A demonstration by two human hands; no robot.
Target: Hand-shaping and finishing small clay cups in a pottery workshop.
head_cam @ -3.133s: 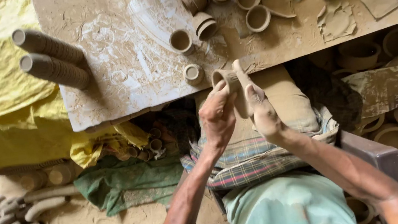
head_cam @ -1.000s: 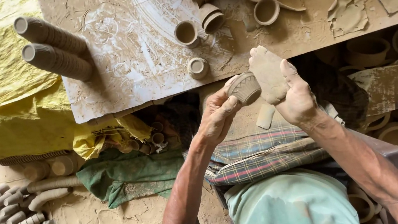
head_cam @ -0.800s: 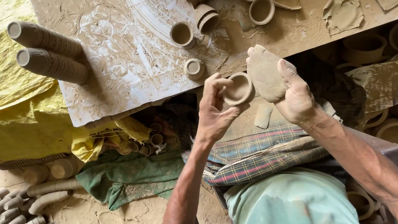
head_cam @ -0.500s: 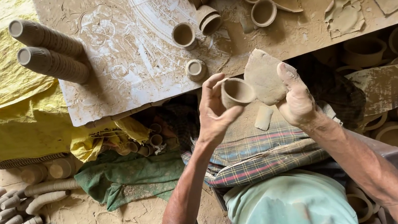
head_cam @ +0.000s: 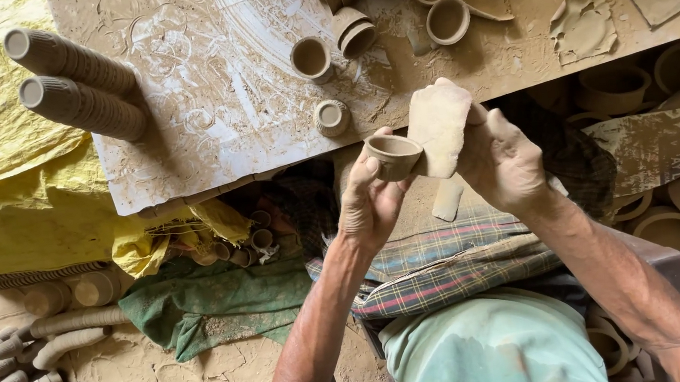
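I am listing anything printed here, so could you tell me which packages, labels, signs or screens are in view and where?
Printed board: right of the right hand, a flat brown strip smeared with pale clay, faint dark lettering at its edge.
No packages, labels or screens otherwise.

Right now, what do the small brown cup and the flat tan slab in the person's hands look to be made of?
The small brown cup, held by the left hand, looks like unfired clay: matt, dull brown, with a soft, smooth rim. The flat tan slab, gripped by the right hand, also seems to be clay: paler, dusty, with uneven edges. Whether either is damp or dry cannot be told.
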